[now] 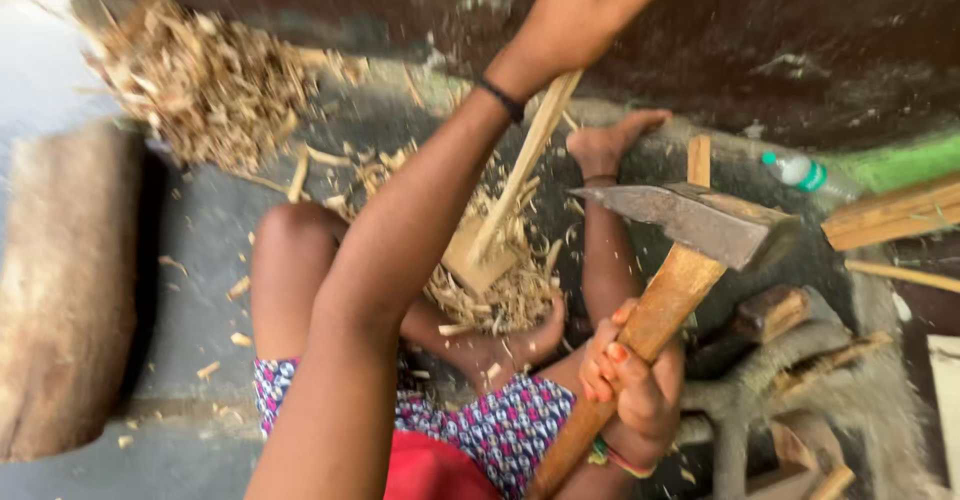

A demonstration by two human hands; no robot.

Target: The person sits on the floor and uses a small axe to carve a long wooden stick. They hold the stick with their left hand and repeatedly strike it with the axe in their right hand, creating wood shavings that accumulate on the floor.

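At five o'clock the right hand (pixel 630 385) is clenched around a smooth wooden handle; the axe (pixel 700 222) has a dull grey wedge head. At twelve o'clock the left hand (pixel 590 5) grips a pale stick (pixel 520 175) standing on curly shavings (pixel 500 295).

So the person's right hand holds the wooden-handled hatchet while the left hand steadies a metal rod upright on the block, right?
Nearly. The head view shows the right hand gripping the hatchet, but the left hand steadies a pale wooden stick, not a metal rod, standing on the block.
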